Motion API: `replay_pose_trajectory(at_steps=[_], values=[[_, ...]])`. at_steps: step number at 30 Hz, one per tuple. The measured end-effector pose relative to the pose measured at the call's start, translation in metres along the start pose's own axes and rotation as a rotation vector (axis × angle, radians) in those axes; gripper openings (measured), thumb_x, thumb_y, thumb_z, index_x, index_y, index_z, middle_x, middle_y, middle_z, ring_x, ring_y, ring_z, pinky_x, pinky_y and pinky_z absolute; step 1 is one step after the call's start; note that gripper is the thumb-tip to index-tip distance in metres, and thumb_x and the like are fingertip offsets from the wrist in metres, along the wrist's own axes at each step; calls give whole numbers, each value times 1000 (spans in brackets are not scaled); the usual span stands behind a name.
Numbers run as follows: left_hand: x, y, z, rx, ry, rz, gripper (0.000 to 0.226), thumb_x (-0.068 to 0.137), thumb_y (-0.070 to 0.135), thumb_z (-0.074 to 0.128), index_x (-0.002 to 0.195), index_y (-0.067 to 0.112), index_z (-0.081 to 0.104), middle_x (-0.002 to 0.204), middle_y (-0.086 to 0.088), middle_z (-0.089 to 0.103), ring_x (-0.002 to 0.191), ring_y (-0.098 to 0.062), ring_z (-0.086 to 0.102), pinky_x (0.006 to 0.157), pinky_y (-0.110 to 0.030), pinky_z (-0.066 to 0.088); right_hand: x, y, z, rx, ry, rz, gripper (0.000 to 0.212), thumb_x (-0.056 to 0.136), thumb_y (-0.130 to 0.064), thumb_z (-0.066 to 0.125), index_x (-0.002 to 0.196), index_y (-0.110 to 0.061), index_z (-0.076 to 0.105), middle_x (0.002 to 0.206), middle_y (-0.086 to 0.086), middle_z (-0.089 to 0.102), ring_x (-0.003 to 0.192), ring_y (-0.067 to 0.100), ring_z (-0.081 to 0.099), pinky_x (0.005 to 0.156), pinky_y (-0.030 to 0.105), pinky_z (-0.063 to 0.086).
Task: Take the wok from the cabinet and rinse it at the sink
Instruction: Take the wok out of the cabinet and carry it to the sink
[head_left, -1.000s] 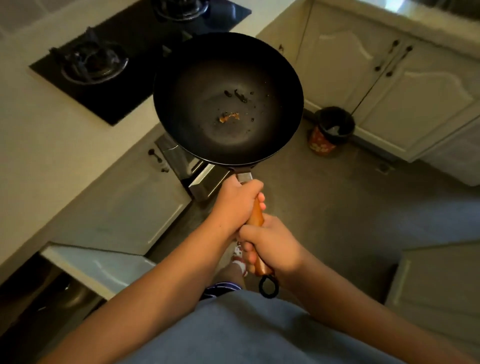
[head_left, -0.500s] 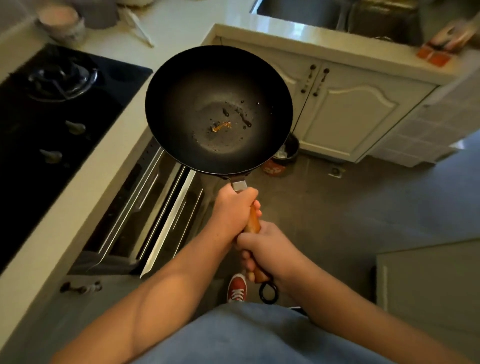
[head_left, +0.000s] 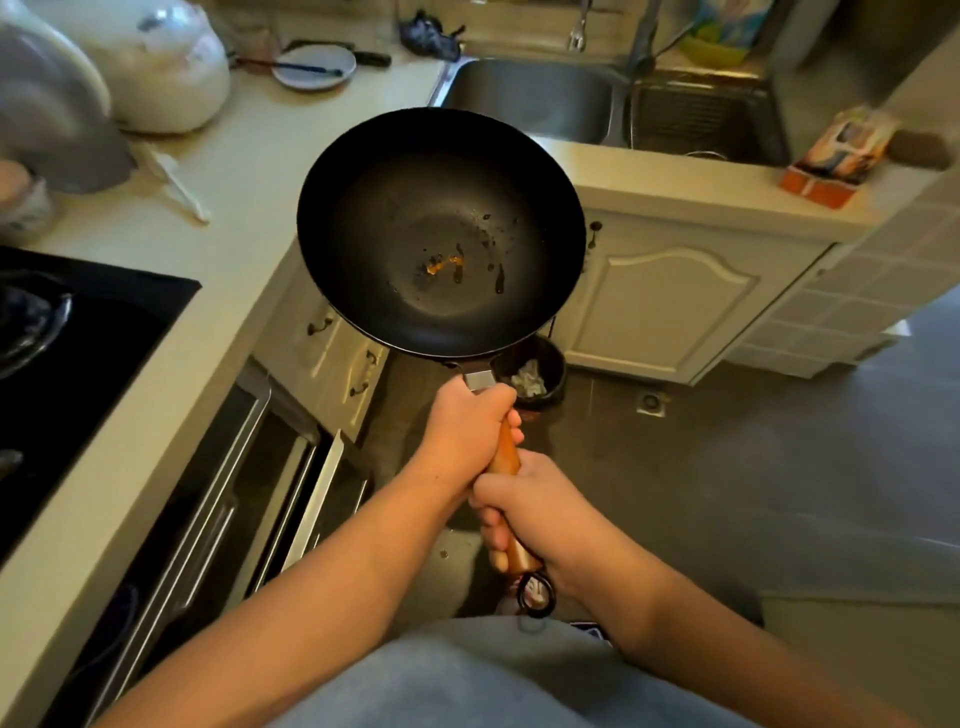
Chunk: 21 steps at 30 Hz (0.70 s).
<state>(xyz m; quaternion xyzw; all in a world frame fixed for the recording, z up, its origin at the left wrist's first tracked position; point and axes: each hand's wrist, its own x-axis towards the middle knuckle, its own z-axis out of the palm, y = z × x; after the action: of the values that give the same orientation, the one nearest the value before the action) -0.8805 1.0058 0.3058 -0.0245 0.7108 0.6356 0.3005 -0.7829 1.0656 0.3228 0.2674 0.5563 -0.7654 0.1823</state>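
The black wok (head_left: 441, 208) hangs in the air in front of me, level, with orange and dark food scraps at its bottom. Its wooden handle (head_left: 506, 457) points back at me. My left hand (head_left: 467, 431) grips the handle near the metal collar. Just behind it my right hand (head_left: 530, 512) grips the handle's rear part, above the black hanging ring. The steel sink (head_left: 524, 98) lies beyond the wok's far rim, set in the counter, with the tap (head_left: 641, 41) at its right and a second basin (head_left: 701, 119) beside it.
A black gas hob (head_left: 78, 364) is on the left counter, with a white rice cooker (head_left: 166, 67) and a plate (head_left: 314, 67) behind it. Open metal drawers (head_left: 249, 493) jut out at lower left. A bin (head_left: 535, 374) stands on the floor under the wok. A carton (head_left: 836, 156) sits right of the sink.
My view and the wok have swung from the hob side toward the sink, which has come fully into sight. Both hands keep the same grip on the handle.
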Motion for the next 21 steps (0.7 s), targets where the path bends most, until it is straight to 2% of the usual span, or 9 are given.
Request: replay_pose_trajectory(at_steps=[4,8,17,21], values=[[56,33,27,-1,-20,0,6,90,14,58,86,11,61,54,4,63,50,-10,62,49,-19,51,32,-49,-38,-1,-32,-24,11,76,1,55,82,-8,56,53,5,50,39,14,46,39,27,42],[105,64,49,19,-30,33,10,88,13,57,79,12,61,53,4,62,49,-10,61,49,-21,51,61,-94,-69,-49,-27,-49,14,79,3,53,70,-8,52,48,2,48,39,14,45,41,29,43],[215,112,63,-12,-54,-22,10,85,10,58,76,13,58,51,3,61,46,-10,59,47,-23,50,145,-170,-103,-89,5,-8,15,79,0,53,67,-9,54,53,6,48,41,16,46,42,27,44],[282,134,55,-47,-79,-85,1,82,12,58,84,12,59,53,4,62,48,-10,60,49,-23,51,199,-206,-113,-13,7,29,5,83,-4,58,82,-9,58,54,-1,54,43,12,49,43,25,45]])
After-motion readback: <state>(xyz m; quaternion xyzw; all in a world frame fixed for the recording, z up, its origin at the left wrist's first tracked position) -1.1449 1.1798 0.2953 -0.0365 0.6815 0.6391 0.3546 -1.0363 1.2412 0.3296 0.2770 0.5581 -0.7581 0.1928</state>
